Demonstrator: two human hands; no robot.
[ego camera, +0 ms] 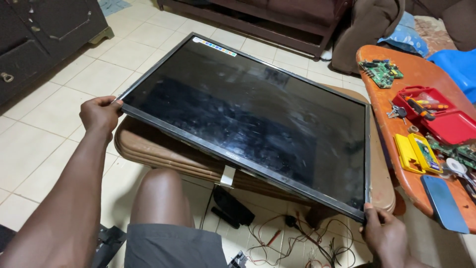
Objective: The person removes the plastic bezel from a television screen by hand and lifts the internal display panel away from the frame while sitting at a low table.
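1. Our left hand (pixel 100 113) clasps the near-left corner of the flat-screen television (pixel 248 116), fingers curled over its frame.
2. Our right hand (pixel 384 232) pinches the near-right corner.
3. The television lies screen-up, tilted, over a brown low table (pixel 148 146).
4. A red tray (pixel 448 124) sits on the orange side table (pixel 384 94).

TV panel (pixel 248 114) lies across low desk (pixel 148 146), hands at its 2 near corners: left hand (pixel 100 114), right hand (pixel 384 231). Second desk (pixel 391 124) to the right carries circuit board (pixel 381 72), tool tray (pixel 436 116), phone (pixel 444 203). Wires (pixel 297 240) on floor (pixel 44 124) below.
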